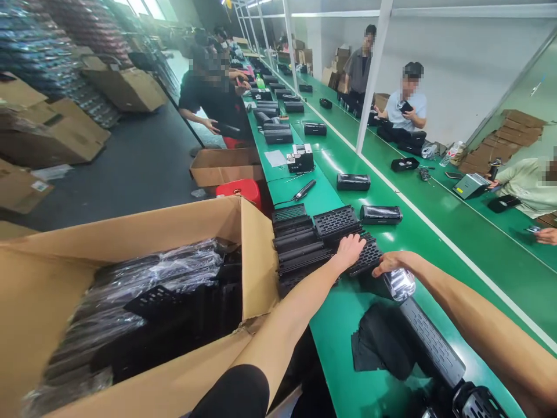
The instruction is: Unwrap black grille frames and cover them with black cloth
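Both hands are at a black perforated panel on the green bench. My left hand closes over its upper left side, with the fingertips partly hidden. At its right end my right hand pinches the edge with bent fingers. Just below that hand is a shiny, clear-looking rounded piece. Stacks of similar black panels lie left of my hands, and another perforated panel tops the pile behind. Nearer me are a long grey perforated part and a dark cloth-like piece.
A large open carton holding black parts in plastic film stands left of the bench. Black speaker-like units and a corded screwdriver-like tool lie ahead. A white post rises from the bench. Several people work farther along.
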A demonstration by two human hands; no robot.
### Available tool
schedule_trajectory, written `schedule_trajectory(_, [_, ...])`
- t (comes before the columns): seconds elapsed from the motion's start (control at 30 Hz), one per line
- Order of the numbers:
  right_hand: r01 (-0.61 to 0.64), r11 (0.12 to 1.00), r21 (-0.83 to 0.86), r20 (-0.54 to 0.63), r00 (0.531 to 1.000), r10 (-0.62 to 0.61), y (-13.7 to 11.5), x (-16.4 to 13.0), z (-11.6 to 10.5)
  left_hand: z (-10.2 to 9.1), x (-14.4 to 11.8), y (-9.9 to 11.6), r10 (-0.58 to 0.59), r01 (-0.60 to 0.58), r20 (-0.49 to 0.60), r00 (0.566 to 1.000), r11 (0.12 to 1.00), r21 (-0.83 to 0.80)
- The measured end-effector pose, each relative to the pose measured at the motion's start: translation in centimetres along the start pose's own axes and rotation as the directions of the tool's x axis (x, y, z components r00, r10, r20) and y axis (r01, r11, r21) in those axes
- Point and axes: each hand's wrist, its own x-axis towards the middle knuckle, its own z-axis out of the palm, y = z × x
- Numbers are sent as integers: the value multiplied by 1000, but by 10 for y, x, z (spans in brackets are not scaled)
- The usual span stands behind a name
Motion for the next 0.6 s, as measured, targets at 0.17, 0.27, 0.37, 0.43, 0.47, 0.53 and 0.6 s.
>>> schedule_trajectory(0.17, [-24, 999, -46, -92, 996, 20, 5, 11, -5, -14, -8, 1, -49, 48, -18, 999, 997, -52])
schedule_trajectory(0.27, [2, 1000, -11, -159, 987, -3, 13, 14, -1, -30, -14, -3, -97, 93, -35, 995, 991, -93])
schedule_trajectory(0.37, [45, 997, 65, -291, 956, -24, 24, 9, 3, -52, -22, -10, -157, 149, -47, 986, 979, -140])
schedule_trajectory(0.43, [86, 989, 119, -415, 910, -30, 32, -5, 5, -72, -34, -10, -190, 177, -59, 980, 968, -176])
schedule_trajectory(0.47, [107, 983, 146, -477, 879, -25, 37, -15, 6, -83, -45, -6, -200, 184, -66, 978, 965, -188])
schedule_trajectory(0.53, [139, 969, 205, -583, 813, 7, 47, -40, 12, -109, -77, 10, -161, 129, -114, 980, 960, -247])
schedule_trajectory(0.6, [163, 950, 265, -654, 755, 53, 56, -66, 24, -134, -127, 37, 0, -99, -249, 968, 918, -384])
